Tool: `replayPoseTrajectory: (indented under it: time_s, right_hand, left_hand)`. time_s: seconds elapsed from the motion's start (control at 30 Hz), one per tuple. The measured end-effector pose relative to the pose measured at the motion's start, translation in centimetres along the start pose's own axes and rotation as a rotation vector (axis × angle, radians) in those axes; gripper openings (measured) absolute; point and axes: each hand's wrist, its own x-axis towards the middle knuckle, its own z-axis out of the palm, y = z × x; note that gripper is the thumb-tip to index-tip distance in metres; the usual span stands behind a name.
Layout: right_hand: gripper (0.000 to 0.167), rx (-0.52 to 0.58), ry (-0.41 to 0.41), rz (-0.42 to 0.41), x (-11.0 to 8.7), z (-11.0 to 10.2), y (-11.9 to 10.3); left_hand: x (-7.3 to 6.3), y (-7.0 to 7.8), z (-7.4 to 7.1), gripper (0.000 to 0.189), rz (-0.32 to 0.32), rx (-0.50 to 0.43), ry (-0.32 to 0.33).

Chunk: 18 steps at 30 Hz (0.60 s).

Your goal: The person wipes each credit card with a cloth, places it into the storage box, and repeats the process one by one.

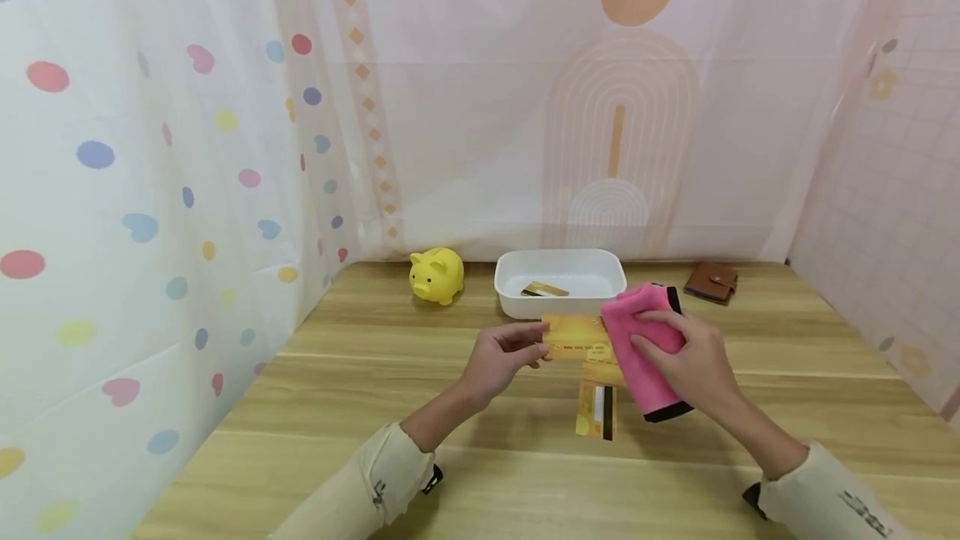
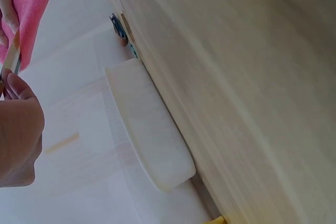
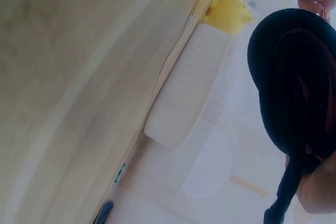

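My left hand pinches the left end of a gold bank card, held up above the table. A folded pink cloth with black edging is gripped in my right hand and covers the card's right end. Below them lie another gold card, partly hidden by the cloth, and a card showing its dark stripe. In the left wrist view the held card appears edge-on near the cloth. The rolled black end of the cloth fills much of the right wrist view's right side.
Behind the hands stands a white plastic bin with a gold card inside. A yellow piggy bank sits left of it. On the right lies a brown wallet. Curtains hang behind and beside the wooden table.
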Motion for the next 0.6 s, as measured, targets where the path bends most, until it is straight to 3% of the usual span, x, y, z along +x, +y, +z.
replayPoseTrajectory:
  time_s: [0.3, 0.6]
  right_hand:
    - [0.024, 0.013, -0.008, 0.024, 0.11, -0.32, -0.19]
    - [0.024, 0.026, -0.033, 0.033, -0.13, -0.4, -0.29]
  left_hand:
    - [0.06, 0.17, -0.28, 0.034, -0.024, 0.03, -0.016]
    - [-0.03, 0.34, -0.09, 0.034, 0.004, 0.054, -0.066]
